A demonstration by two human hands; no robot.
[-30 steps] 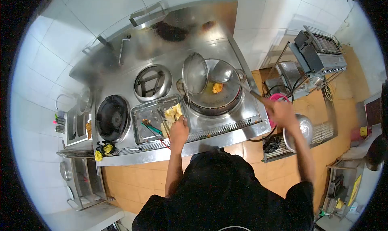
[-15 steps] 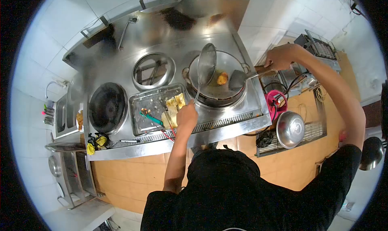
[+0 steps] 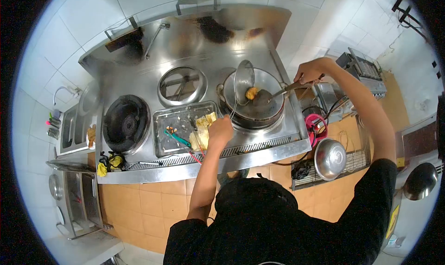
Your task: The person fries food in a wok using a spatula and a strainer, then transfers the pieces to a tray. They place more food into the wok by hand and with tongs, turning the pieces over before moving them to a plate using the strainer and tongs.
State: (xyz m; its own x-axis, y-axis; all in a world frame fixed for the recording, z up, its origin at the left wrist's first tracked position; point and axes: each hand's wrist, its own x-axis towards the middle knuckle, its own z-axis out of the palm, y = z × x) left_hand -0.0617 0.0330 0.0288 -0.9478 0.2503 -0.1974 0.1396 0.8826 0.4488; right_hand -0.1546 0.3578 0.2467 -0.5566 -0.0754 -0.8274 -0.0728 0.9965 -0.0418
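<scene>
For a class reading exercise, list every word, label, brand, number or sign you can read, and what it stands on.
No text can be read.
White curved mark on black cloth shirt: cut off, unreadable.
Small containers with pink and green tops: too small to read.

Strainer (image 3: 244,75): tilted over wok (image 3: 268,79) | ladle (image 3: 262,98): in wok | browned piece (image 3: 251,93): between, perhaps touching

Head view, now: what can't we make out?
All head view:
Gripped part of the strainer: hidden by the left hand.
Any flame: hidden by the wok above.
Food in or beside strainer: too small to tell.
Orange bits in tray: too small to identify.
Shirt: cut off by bottom edge.
</scene>
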